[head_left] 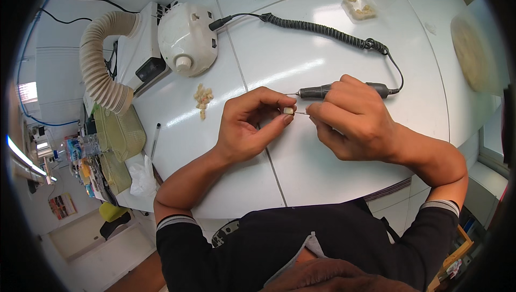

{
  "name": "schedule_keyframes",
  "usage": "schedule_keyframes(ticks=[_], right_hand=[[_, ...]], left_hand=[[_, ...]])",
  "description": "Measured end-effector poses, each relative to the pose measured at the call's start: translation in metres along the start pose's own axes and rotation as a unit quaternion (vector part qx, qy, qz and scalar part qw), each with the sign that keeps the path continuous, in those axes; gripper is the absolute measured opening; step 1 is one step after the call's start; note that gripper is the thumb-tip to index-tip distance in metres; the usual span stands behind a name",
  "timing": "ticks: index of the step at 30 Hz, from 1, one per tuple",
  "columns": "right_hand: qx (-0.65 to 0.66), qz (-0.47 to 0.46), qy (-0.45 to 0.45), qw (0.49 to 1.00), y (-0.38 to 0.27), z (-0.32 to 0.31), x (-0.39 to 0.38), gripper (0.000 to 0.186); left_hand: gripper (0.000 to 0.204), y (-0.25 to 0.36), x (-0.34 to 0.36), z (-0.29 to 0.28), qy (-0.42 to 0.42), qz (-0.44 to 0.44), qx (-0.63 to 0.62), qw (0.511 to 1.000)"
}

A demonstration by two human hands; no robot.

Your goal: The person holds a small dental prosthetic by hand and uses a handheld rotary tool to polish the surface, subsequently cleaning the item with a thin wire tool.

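A ribbed beige hose is curving near 2 green baskets, while a pen is lying near a crumpled white plastic bag.

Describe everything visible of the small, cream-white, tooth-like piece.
The small, cream-white, tooth-like piece looks blocky and smooth, like ceramic or resin. The bare left hand pinches it at the fingertips, over the glossy white tabletop. A thin, metal-looking rod runs from the right hand toward its right side; whether they touch is too small to tell.
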State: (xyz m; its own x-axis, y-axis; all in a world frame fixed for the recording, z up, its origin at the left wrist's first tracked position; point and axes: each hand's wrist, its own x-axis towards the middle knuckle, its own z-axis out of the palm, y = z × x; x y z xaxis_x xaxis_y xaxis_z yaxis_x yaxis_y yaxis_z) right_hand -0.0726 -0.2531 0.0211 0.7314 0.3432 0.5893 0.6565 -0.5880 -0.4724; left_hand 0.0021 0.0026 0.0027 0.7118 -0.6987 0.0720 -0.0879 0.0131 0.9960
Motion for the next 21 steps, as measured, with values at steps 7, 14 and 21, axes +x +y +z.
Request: schedule_keyframes(ticks=[7,14,21], right_hand=[[0.002,0.003,-0.024,1.0,-0.0006,0.0018,0.0016,0.023],[0.001,0.002,-0.042,0.999,-0.0038,-0.001,0.001,0.024],[0.008,0.005,-0.054,0.998,-0.0065,0.0016,-0.002,0.023]], left_hand=[[0.022,0.0034,0.0002,-0.0033,-0.005,-0.012,0.067,0.998],[0.021,-0.0026,0.0011,0.0011,0.02,0.003,0.046,0.999],[0.021,-0.0016,-0.0001,-0.0004,0.021,0.003,0.048,0.999]])
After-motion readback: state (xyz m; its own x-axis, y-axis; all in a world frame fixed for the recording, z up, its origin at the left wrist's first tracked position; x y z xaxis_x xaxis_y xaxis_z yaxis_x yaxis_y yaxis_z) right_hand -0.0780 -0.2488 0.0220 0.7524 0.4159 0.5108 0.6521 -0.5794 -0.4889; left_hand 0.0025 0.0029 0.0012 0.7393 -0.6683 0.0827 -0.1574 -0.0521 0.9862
